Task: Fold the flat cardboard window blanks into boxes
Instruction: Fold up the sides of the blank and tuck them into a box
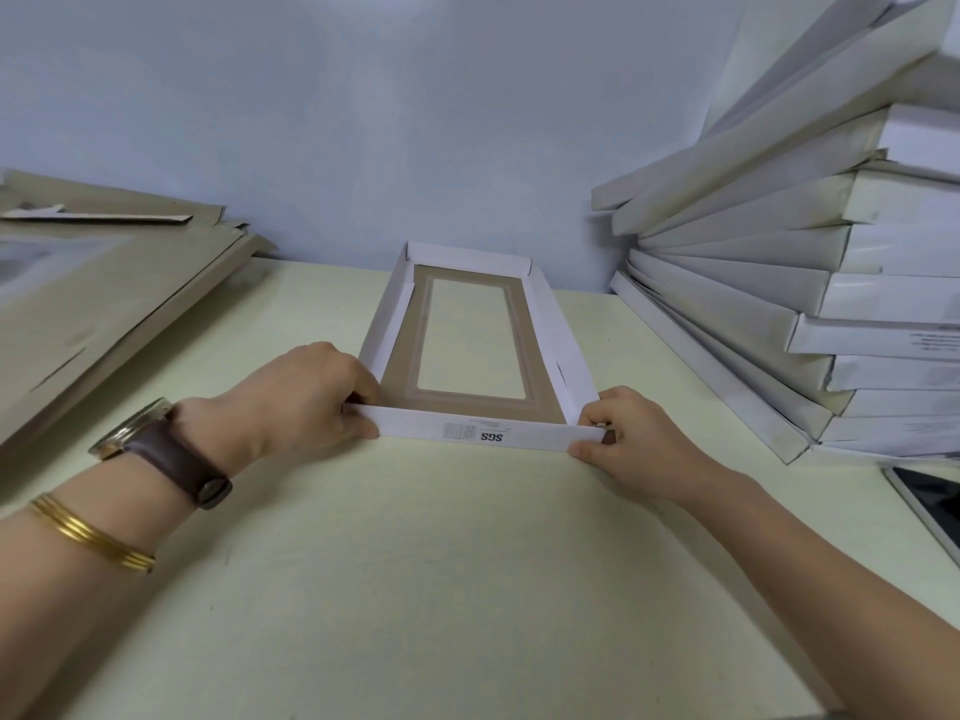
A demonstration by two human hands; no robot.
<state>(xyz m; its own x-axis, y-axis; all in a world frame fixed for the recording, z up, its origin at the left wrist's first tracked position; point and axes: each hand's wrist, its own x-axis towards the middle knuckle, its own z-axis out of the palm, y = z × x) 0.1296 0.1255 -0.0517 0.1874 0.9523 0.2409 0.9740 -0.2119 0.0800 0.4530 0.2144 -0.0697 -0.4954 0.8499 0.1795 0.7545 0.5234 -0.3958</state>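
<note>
A long white cardboard box (483, 436) lies on the pale table (441, 563), brown inside with a clear rectangular window in its floor. All its side walls stand up. The near wall bears an "SGS" print. My left hand (306, 394) pinches the box's near left corner, fingers curled over the wall. My right hand (631, 439) pinches the near right corner, thumb on the outside of the wall.
A stack of flat brown blanks (104, 298) lies at the left. A leaning pile of folded white boxes (810, 283) fills the right side against the wall. A tablet or phone (930, 506) lies at the right edge.
</note>
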